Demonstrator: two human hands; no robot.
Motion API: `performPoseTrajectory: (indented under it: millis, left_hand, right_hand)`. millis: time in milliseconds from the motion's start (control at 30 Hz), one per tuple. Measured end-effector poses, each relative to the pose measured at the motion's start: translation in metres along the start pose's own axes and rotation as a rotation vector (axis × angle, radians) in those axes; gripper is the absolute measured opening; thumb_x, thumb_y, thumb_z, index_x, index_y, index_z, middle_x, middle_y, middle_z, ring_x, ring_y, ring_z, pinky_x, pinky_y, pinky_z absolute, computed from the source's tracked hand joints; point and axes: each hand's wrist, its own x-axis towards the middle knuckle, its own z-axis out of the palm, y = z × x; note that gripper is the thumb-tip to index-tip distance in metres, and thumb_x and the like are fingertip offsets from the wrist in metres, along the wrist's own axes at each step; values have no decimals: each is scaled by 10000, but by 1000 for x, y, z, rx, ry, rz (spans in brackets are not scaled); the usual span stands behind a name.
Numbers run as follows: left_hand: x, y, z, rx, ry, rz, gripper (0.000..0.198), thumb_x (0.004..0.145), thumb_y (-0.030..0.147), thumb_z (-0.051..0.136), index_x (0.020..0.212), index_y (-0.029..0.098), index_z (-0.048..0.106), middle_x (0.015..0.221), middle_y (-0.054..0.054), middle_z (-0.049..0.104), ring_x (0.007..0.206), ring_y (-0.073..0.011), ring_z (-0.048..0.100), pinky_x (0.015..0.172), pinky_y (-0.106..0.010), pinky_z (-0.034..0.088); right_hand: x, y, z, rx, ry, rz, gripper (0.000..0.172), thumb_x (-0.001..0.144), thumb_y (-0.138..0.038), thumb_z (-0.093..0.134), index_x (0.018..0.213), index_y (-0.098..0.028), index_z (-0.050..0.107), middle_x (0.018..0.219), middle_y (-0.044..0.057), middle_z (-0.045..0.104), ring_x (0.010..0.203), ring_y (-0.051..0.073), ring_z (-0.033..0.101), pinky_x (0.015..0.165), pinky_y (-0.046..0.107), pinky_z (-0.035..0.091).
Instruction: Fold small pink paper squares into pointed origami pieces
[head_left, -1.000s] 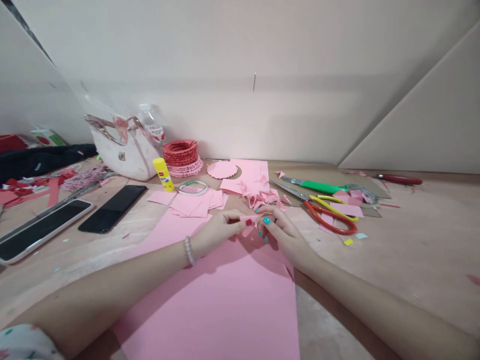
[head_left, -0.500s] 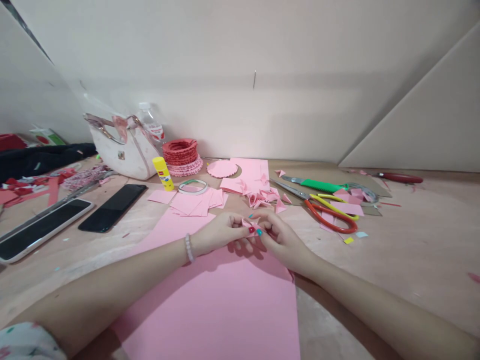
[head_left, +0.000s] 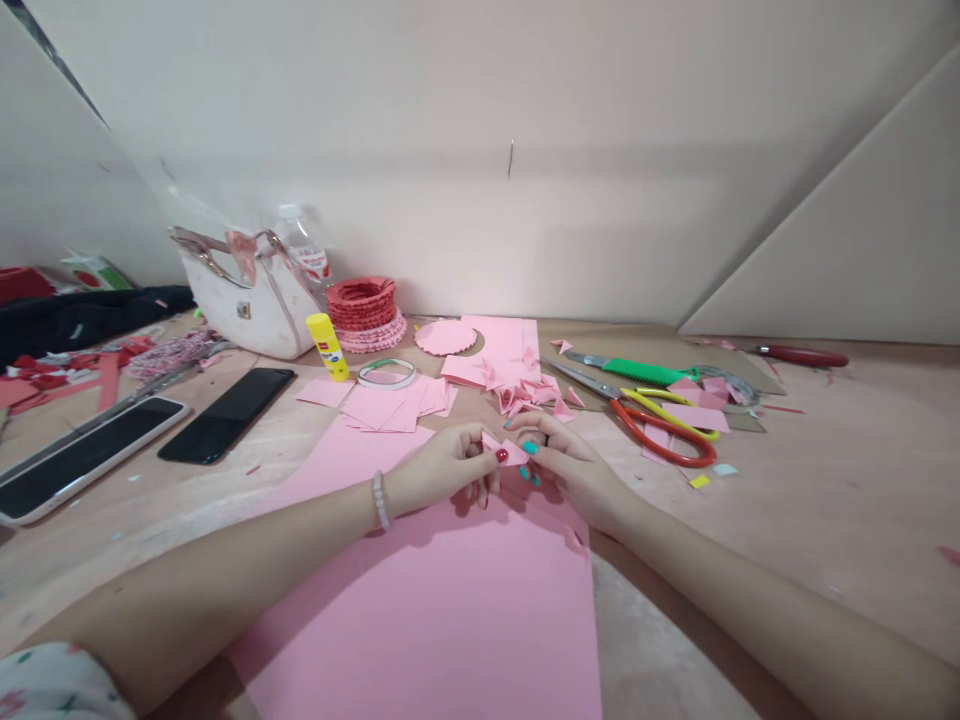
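Two bare hands fill the middle of my feed, both pinching one small pink paper piece [head_left: 506,450]. The left hand [head_left: 442,468], a beaded bracelet [head_left: 381,500] on its wrist, is curled almost closed on the piece's left end, and the right hand [head_left: 570,475] has its fingertips closed on the right end. The piece is held just above a large pink sheet [head_left: 420,610], near the middle of the work table [head_left: 825,480], and its long axis slants from upper left to lower right in my view. Fingers cover much of it, so I can't make out its folds or full outline. Toward the far edge, just ahead of the hands, lie folded pink triangles [head_left: 525,395] and loose pink squares [head_left: 394,405], with nothing between them and the piece. Beyond those sit a scalloped pink circle [head_left: 446,338], a yellow glue stick [head_left: 327,347], and a roll of tape [head_left: 386,373]. Two phones [head_left: 225,415] lie toward the left edge, and red-handled scissors [head_left: 660,440] rest toward the right, overlapping other tools I can't fully separate. My forearms' shadows and the frame's bottom edge cut off the sheet's near end.
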Motion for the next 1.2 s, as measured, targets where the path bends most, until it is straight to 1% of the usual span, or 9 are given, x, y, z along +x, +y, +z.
performPoseTrajectory:
  millis: [200, 267, 367, 600, 733, 833, 933, 1033, 1200]
  left_hand:
    - [0, -1, -1, 12, -15, -1, 340, 759, 466, 498, 830, 134, 479, 586, 9, 547, 395, -54, 488, 328, -136, 382]
    - [1, -3, -1, 11, -21, -2, 338, 759, 466, 498, 828, 136, 477, 585, 10, 546, 396, -54, 488, 331, -137, 384]
    - [1, -4, -1, -8, -29, 0, 333, 761, 469, 492, 822, 143, 463, 595, 8, 550, 402, -60, 496, 330, -142, 386]
    - [0, -4, 1, 16, -11, -8, 350, 759, 488, 483, 805, 143, 445, 594, 10, 543, 397, -58, 498, 332, -138, 377]
    - [0, -3, 0, 18, 5, 35, 368, 762, 497, 476, 825, 135, 470, 598, 6, 545, 400, -56, 498, 325, -135, 376]
    - [0, -1, -1, 8, 9, 56, 385, 763, 502, 470, 842, 126, 495, 593, 0, 543, 406, -57, 496, 317, -130, 370]
    - [0, -1, -2, -12, 2, 60, 400, 759, 511, 472, 854, 124, 508, 592, -1, 540, 405, -58, 494, 305, -127, 358]
    - [1, -1, -2, -21, -11, 63, 396, 753, 506, 485, 845, 122, 516, 589, 0, 540, 400, -58, 494, 299, -127, 352]
    - [0, -1, -1, -31, -21, 52, 350, 767, 475, 483, 838, 134, 517, 587, 9, 543, 399, -55, 488, 306, -130, 359]
  right_hand:
    - [0, 5, -1, -56, -1, -6, 245, 776, -263, 481, 1018, -222, 481, 684, -23, 474, 504, 72, 398, 390, 171, 267]
    - [0, 5, -1, -74, 1, -19, 236, 782, -268, 480, 1013, -219, 484, 705, -18, 485, 517, 71, 399, 414, 178, 285]
    - [1, 4, 0, -99, -1, -30, 214, 794, -269, 475, 1003, -223, 480, 683, -29, 465, 548, 76, 413, 452, 183, 308]
    - [1, 1, 2, -152, 21, -55, 185, 783, -301, 512, 940, -207, 482, 601, -55, 425, 506, 69, 381, 465, 190, 293]
    - [1, 2, 1, -89, 52, 1, 210, 809, -334, 463, 984, -220, 474, 575, -58, 417, 444, 66, 347, 408, 184, 267]
    - [3, 5, -1, -30, 29, -2, 224, 819, -356, 445, 1000, -229, 480, 616, -38, 465, 473, 77, 399, 409, 187, 293]
    - [4, 6, -2, -17, -7, -46, 218, 810, -347, 477, 990, -226, 489, 675, -20, 506, 541, 89, 459, 454, 194, 345]
    - [3, 5, -2, -28, -40, -61, 223, 816, -341, 480, 1002, -219, 486, 682, -15, 522, 570, 92, 476, 483, 197, 361]
    - [1, -1, 0, -45, -68, -29, 211, 826, -334, 472, 1004, -221, 483, 637, -30, 512, 554, 85, 467, 476, 190, 338]
